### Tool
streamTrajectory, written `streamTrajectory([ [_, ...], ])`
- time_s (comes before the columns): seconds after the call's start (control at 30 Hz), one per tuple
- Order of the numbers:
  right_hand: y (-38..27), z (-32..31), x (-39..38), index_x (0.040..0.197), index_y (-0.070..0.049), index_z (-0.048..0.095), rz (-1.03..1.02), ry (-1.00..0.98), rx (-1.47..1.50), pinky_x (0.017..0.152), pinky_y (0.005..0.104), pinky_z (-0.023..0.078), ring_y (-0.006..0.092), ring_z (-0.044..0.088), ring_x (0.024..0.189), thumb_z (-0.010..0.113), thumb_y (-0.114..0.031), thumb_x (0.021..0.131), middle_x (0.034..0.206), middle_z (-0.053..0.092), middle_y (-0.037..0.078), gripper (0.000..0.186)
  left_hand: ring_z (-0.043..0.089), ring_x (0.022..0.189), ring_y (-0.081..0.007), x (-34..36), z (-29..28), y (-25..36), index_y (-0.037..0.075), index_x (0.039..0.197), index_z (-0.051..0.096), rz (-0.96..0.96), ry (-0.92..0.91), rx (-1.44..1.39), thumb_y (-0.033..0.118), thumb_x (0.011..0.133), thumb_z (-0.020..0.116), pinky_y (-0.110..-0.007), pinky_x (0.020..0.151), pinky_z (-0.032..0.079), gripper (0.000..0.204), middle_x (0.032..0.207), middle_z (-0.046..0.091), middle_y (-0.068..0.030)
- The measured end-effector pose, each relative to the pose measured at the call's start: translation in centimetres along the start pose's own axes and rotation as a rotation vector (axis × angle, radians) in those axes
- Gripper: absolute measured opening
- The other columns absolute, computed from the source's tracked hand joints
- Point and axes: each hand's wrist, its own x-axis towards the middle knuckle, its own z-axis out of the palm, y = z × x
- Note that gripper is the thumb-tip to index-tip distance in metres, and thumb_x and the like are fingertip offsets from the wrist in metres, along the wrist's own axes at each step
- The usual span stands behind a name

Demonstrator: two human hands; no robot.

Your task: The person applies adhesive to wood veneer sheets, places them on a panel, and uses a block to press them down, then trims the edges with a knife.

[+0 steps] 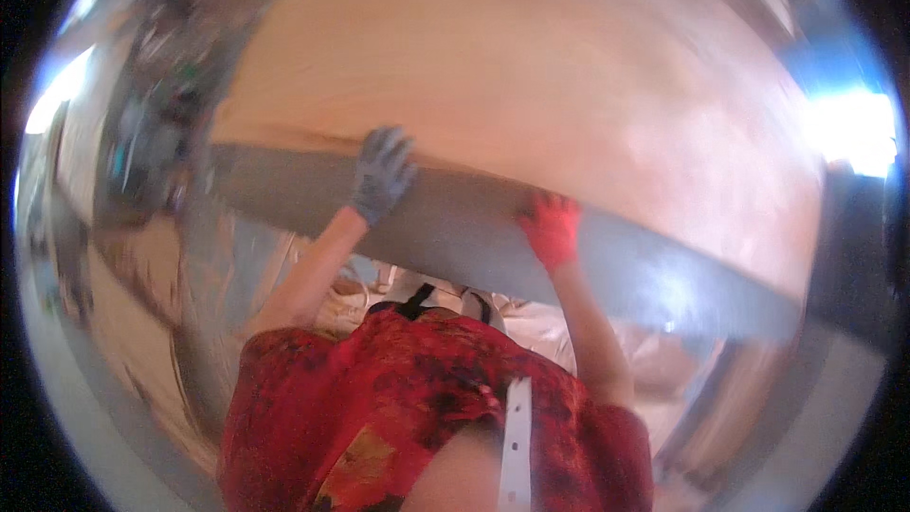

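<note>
A large smooth tan sheet (531, 66) fills the upper part of the head view, and I cannot tell what it is made of. Along its near edge runs a grey surface (455, 228). My left hand (383, 171), in a grey glove, lies across this edge with its fingers apart, their tips over the tan sheet. Farther right, my right hand (552, 226) wears a red glove. Its fingers are stretched out, resting on the grey surface close to the sheet's edge. Neither hand appears to grip anything. The picture is slightly blurred.
Below the grey surface, crumpled pale material (355, 299) shows near my body. A white strip with holes (516, 446) hangs over my red patterned shirt (408, 398). Blurred clutter (161, 142) stands at the far left, and a bright light (853, 133) glares at the right.
</note>
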Motion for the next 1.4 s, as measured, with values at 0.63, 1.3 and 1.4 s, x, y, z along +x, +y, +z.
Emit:
streamTrajectory([
  [0.63, 0.7, 0.8, -0.4, 0.145, -0.012, 0.045, -0.039, 0.086, 0.021, 0.115, 0.0556, 0.026, 0.0436, 0.032, 0.138, 0.072, -0.046, 0.081, 0.150, 0.038, 0.020, 0.077, 0.028, 0.146, -0.0385, 0.7, 1.0, 1.7, 0.004, 0.138, 0.051, 0.068, 0.016, -0.189, 0.028, 0.079, 0.073, -0.059, 0.121, 0.015, 0.068, 0.151, 0.040, -0.0182],
  [1.3, 2.6, 0.7, -2.8, 0.150, -0.020, 0.040, 0.016, 0.144, -0.071, 0.113, 0.0562, 0.027, 0.0446, 0.032, 0.139, 0.066, -0.047, 0.086, 0.154, 0.035, 0.019, 0.075, 0.062, 0.103, -0.0225, 7.8, 3.2, 8.1, 0.013, 0.091, 0.069, 0.060, 0.056, 0.035, 0.011, 0.081, 0.057, -0.059, 0.113, 0.030, 0.016, 0.096, 0.065, -0.0049],
  [1.4, -3.4, -1.0, -0.6, 0.153, -0.021, 0.036, -0.023, 0.156, -0.135, 0.114, 0.0576, 0.025, 0.0446, 0.031, 0.141, 0.063, -0.047, 0.088, 0.156, 0.033, 0.018, 0.074, 0.061, 0.106, -0.0219, 9.6, 1.0, 6.0, 0.015, 0.094, 0.069, 0.033, 0.051, 0.086, 0.014, 0.083, 0.056, -0.058, 0.113, 0.030, 0.017, 0.098, 0.066, -0.0043],
])
